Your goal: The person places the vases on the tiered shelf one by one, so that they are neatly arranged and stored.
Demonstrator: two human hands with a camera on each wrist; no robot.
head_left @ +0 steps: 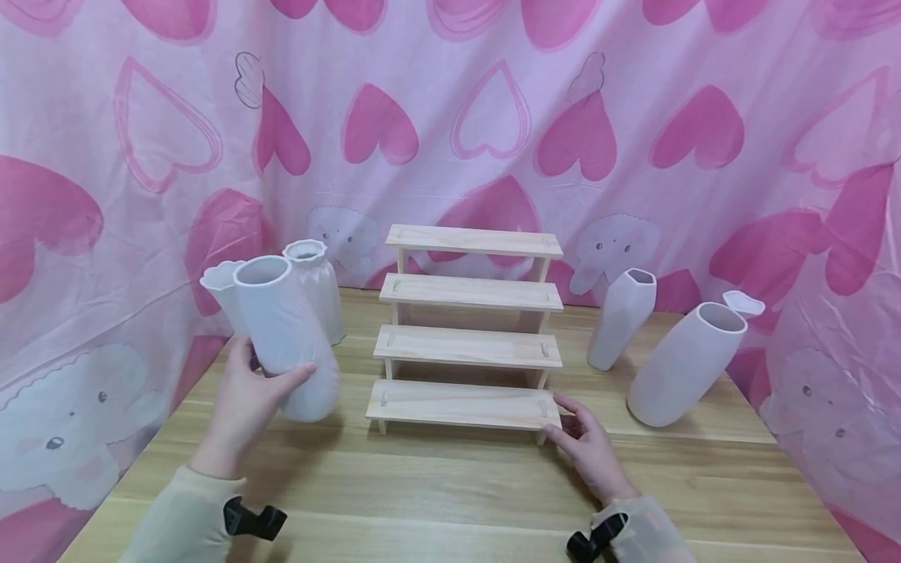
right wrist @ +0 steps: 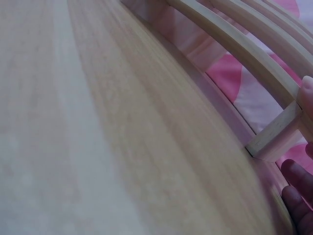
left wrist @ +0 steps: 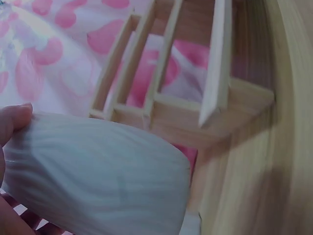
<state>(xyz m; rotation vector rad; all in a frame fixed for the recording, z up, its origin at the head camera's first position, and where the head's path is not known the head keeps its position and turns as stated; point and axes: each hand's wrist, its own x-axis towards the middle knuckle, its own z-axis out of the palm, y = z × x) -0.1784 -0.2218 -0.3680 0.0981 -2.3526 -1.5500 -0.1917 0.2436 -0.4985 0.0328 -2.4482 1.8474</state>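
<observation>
In the head view my left hand (head_left: 242, 395) grips a white ribbed vase (head_left: 299, 352), tilted, its mouth up and to the left. The left wrist view shows the thumb and fingers of my left hand (left wrist: 14, 161) round the vase (left wrist: 102, 171), with the wooden rack beyond it. My right hand (head_left: 587, 446) holds the right end of the lowest step of a four-step wooden rack (head_left: 464, 405), thumb on the front edge. In the right wrist view, the fingers of my right hand (right wrist: 301, 191) show beside the rack's leg (right wrist: 276, 129).
Behind the gripped vase are a fluted white vase (head_left: 224, 293) and another with a ruffled neck (head_left: 320, 293). Right of the rack are a faceted white vase (head_left: 622, 320), a rounded one (head_left: 683, 371) and one mostly hidden (head_left: 744, 303). A pink heart-print curtain (head_left: 436, 94) hangs behind the wooden table (head_left: 422, 485).
</observation>
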